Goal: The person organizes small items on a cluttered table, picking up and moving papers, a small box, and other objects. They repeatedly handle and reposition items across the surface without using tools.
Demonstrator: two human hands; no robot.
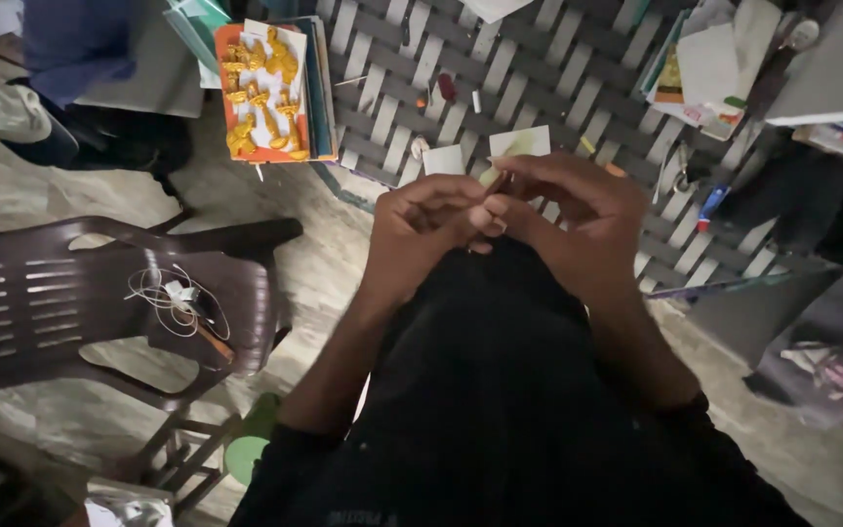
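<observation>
Where both hands meet, left hand (421,229) and right hand (563,210) fingers pinching a thin reddish stick (496,185), blurred, above lattice mat (539,88)

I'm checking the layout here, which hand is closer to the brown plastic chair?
Left. The left hand is on the side toward the brown plastic chair, though apart from it. The right hand lies beyond the left, farther from the chair, its fingers meeting the left's.

small thin dark piece (496,185) (details unclear), pinched between both hands' fingers (485,210)
</observation>
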